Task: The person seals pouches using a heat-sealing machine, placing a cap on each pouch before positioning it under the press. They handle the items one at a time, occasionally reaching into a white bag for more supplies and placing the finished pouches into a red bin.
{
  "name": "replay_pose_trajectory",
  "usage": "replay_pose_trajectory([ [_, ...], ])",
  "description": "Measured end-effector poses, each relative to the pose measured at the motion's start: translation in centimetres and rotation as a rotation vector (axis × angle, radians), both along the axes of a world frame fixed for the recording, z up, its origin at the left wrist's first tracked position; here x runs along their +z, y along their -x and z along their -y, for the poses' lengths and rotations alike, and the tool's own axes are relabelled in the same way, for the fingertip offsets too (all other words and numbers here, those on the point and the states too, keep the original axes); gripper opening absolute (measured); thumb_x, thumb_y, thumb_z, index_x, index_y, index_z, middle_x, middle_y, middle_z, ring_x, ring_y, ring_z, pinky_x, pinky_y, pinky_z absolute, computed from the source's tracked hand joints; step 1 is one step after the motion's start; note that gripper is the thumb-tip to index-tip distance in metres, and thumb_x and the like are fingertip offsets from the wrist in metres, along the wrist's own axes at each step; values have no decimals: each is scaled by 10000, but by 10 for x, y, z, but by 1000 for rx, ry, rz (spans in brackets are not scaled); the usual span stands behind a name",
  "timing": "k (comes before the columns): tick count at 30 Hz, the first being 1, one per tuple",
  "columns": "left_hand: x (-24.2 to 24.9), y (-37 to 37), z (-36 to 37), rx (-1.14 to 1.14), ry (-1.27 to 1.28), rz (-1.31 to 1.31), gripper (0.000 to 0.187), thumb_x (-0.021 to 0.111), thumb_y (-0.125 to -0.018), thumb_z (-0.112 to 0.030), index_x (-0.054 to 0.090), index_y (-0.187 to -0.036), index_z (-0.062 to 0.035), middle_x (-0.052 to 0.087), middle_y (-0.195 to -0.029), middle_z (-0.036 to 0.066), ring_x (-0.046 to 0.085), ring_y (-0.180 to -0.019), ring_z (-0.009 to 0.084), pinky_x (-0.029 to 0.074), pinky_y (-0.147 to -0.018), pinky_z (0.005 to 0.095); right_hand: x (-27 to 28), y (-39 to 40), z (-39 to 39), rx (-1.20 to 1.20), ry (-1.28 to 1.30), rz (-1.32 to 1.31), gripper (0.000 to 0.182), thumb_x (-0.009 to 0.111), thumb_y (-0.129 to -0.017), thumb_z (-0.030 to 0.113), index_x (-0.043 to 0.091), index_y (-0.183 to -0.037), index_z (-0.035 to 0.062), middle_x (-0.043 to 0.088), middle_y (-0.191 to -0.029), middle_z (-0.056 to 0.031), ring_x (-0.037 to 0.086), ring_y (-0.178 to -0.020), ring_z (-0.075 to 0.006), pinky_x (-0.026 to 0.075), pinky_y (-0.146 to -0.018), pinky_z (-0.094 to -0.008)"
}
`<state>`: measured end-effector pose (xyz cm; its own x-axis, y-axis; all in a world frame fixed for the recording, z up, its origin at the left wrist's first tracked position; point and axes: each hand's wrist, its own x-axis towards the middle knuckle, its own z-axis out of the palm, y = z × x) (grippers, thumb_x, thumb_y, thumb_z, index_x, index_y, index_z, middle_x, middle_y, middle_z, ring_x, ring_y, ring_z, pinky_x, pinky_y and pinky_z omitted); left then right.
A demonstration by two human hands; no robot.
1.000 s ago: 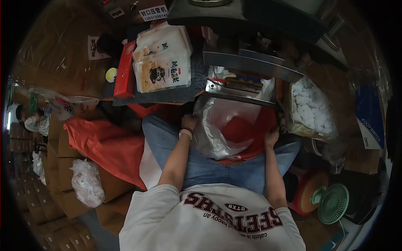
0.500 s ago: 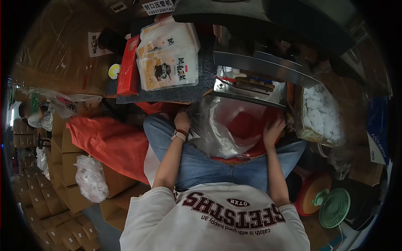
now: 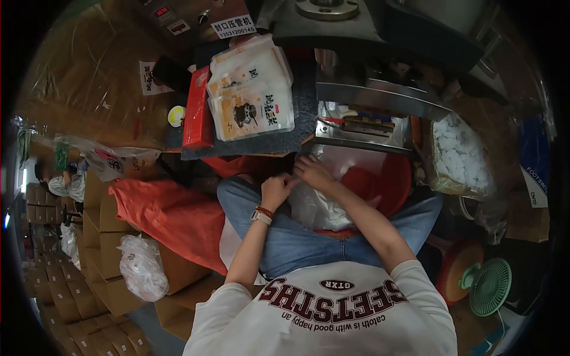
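Note:
On my lap sits a red basin [image 3: 399, 188], with a clear plastic bag [image 3: 317, 207] spread inside it. My left hand [image 3: 276, 191] is closed at the bag's left edge, its fingertips pinched on the plastic. Close beside it my right hand [image 3: 313, 172] reaches across with bent fingers gripping the same edge. What lies under the right fingers is partly hidden. Above the hands, printed white pouches [image 3: 252, 110] lie stacked on a grey cloth mat [image 3: 304, 113], next to a red box [image 3: 198, 107].
A metal machine ledge [image 3: 365, 132] holding small tools stands just beyond the basin. To the right are a tray of small white pieces [image 3: 460, 154] and a green fan [image 3: 490, 286]. Cardboard boxes [image 3: 113, 255] and a red cloth [image 3: 172, 216] are at the left.
My right hand has moved left from the basin's right side to the bag's left edge, beside my left hand. My left hand has shifted slightly right and down. The camera view has shifted.

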<state>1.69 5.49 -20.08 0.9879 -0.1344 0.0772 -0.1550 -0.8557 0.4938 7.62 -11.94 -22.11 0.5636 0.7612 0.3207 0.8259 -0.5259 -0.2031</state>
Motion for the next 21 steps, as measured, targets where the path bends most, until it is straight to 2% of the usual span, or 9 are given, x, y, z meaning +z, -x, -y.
replay_pose_trajectory([
  [1, -6, -2, 0, 0, -4, 20, 312, 621, -845, -404, 682, -918, -107, 663, -713, 91, 636, -596, 267, 502, -558, 385, -1, -2, 2, 12, 10, -2, 245, 586, -727, 119, 648, -955, 55, 594, -1084, -69, 494, -1090, -227, 384, -931, -368],
  [3, -17, -14, 4, 382, 966, -472, 397, 609, -853, -468, 650, -1026, -113, 653, -721, 22, 600, -569, 179, 497, -577, 333, -7, -9, 8, 6, -5, 24, 257, 587, -720, 117, 644, -962, 54, 594, -1069, -69, 503, -1066, -231, 390, -917, -368],
  [5, -14, -24, 5, 510, 1140, -652, 419, 546, -902, -466, 602, -1133, -120, 616, -738, -29, 544, -594, 106, 485, -620, 285, -10, -9, 8, 3, -20, 29, 269, 587, -712, 115, 640, -969, 54, 595, -1053, -69, 512, -1043, -235, 396, -903, -369],
  [6, -29, -27, 5, 492, 1082, -656, 398, 549, -891, -444, 615, -1095, -108, 622, -757, 3, 555, -629, 150, 487, -645, 308, -9, -10, 7, -18, -53, -4, 252, 588, -713, 102, 638, -956, 53, 599, -1038, -75, 516, -1048, -246, 399, -905, -373],
  [11, -119, -41, -4, 252, -14, -395, 316, 564, -833, -332, 681, -906, -48, 652, -849, 167, 607, -799, 368, 498, -773, 422, 18, 15, 45, -75, -150, -120, 239, 600, -724, 86, 627, -959, 55, 590, -1090, -96, 490, -1143, -276, 370, -988, -410],
  [15, -176, -45, -21, 484, 179, -442, 325, 587, -793, -303, 670, -970, -44, 660, -906, 203, 622, -878, 393, 492, -825, 450, 56, 80, 155, -98, 79, -275, 323, 624, -726, 145, 620, -1039, 66, 548, -1249, -104, 426, -1268, -290, 306, -1083, -433],
  [17, -137, -38, 9, 567, -83, 26, 449, 610, -784, -304, 581, -1153, -49, 621, -1063, 224, 599, -955, 401, 483, -841, 466, 78, 86, 167, 4, 160, -138, 359, 605, -758, 113, 612, -1115, 86, 522, -1285, -113, 387, -1312, -285, 289, -1105, -453],
  [19, -84, -37, 24, 409, -13, 71, 523, 627, -774, -301, 514, -1220, -52, 583, -1132, 227, 582, -989, 404, 474, -860, 462, 80, 75, 128, -12, 61, -148, 400, 598, -763, 120, 591, -1162, 95, 509, -1312, -104, 356, -1340, -277, 254, -1128, -463],
  [21, -72, -47, 35, 256, 68, 131, 609, 645, -764, -297, 448, -1287, -55, 546, -1202, 229, 565, -1023, 407, 465, -879, 458, 73, 56, 98, 110, 245, 118, 422, 602, -762, 124, 570, -1183, 109, 558, -1235, -103, 399, -1298, -289, 328, -1075, -439],
])
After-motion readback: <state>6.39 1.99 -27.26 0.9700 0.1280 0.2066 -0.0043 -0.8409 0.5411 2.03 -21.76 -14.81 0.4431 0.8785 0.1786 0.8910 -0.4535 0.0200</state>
